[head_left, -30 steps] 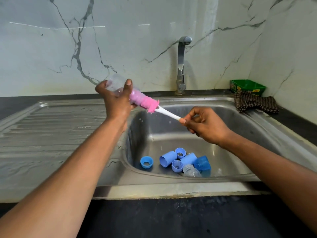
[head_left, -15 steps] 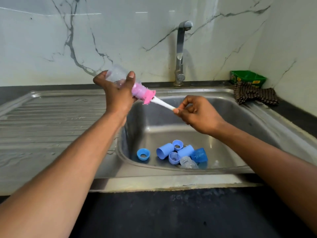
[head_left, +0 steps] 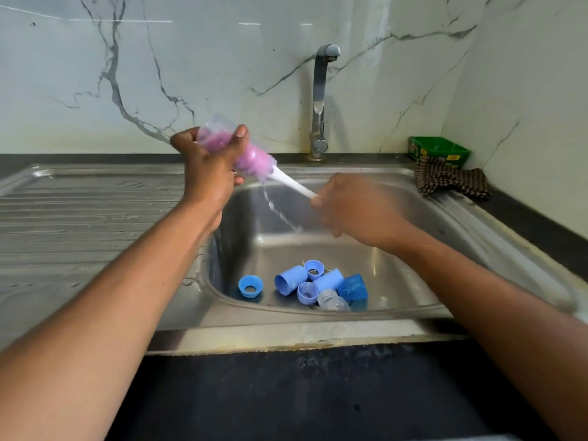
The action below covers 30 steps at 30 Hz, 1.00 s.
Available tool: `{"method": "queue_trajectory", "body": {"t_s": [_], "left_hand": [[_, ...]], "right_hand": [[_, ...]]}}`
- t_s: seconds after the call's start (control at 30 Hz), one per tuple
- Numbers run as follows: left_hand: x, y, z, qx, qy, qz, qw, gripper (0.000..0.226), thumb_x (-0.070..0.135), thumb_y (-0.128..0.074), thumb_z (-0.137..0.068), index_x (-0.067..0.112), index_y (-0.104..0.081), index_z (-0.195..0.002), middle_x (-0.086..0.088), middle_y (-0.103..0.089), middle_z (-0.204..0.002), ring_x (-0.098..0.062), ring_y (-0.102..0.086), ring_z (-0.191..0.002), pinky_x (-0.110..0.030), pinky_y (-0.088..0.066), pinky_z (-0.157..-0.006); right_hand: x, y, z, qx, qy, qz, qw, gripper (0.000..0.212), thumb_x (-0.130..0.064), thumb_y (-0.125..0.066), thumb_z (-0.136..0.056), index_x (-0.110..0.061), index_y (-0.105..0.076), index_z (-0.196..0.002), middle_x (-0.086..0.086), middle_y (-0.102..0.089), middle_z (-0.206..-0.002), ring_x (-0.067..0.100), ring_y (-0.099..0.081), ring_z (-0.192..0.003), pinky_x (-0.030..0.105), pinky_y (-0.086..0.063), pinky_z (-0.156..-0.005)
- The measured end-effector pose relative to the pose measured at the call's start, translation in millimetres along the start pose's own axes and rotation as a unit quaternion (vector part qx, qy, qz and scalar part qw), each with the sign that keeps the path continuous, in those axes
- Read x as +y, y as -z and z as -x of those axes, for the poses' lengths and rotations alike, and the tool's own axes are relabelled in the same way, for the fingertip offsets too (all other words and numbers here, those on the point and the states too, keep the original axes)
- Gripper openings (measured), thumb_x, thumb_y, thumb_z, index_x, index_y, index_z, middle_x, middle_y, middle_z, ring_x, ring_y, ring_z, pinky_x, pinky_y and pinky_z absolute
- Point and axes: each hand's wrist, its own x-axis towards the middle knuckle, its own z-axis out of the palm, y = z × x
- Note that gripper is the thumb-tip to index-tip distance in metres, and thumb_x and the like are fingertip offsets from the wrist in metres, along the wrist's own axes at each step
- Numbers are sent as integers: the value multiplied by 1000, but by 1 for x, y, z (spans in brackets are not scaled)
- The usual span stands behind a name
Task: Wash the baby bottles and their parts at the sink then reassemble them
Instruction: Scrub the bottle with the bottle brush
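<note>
My left hand (head_left: 211,173) grips a clear baby bottle (head_left: 219,128), tilted with its mouth down to the right above the sink's left edge. A pink sponge brush (head_left: 253,160) sits deep inside the bottle, and its white handle (head_left: 294,183) runs down to my right hand (head_left: 356,208), which holds the handle's end and is blurred. Water trickles from the bottle's mouth into the steel sink basin (head_left: 397,268). On the basin floor lie several blue bottle parts: a ring (head_left: 250,285), caps (head_left: 290,279), a dark blue cap (head_left: 353,287) and a clear nipple (head_left: 332,301).
The tap (head_left: 319,100) stands at the back of the sink. A ribbed steel draining board (head_left: 79,218) stretches to the left. A green box (head_left: 439,151) and a checked cloth (head_left: 451,181) lie at the back right on the dark counter (head_left: 286,393).
The brush has been pushed deeper into the bottle, so less pink shows outside the mouth. My right hand has moved and is blurred. Water now runs out of the bottle.
</note>
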Motion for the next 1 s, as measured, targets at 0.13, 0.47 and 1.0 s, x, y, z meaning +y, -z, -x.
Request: {"method": "queue_trajectory", "body": {"t_s": [0.13,0.47,1.0], "left_hand": [[-4,13,-10,51,-34,-1,998,57,37,-73,-83,21,-26,-111,-17,-43,-135,-26,-59,-110,-33,-55,-77],[-6,11,-10,50,-49,-30,997,48,29,-68,-90,19,-27,-112,-8,-45,-124,-19,-57,-100,-34,-49,-77],[-4,14,-4,67,0,35,997,48,19,-68,-92,17,-27,-115,-9,-53,-118,-31,-63,-105,-48,-54,-88]], "right_hand": [[6,4,-1,-8,5,54,998,16,-16,-66,-95,-15,-55,-83,7,-67,-71,11,-56,-47,27,-48,-52],[10,3,-8,5,14,20,1000,17,-17,-70,-92,-14,-59,-80,2,-68,-68,-3,-53,-50,15,-41,-54],[5,-6,-13,54,-24,32,998,14,-6,-79,-81,-16,-75,-90,-7,-60,-62,-3,-50,-48,12,-40,-51]]}}
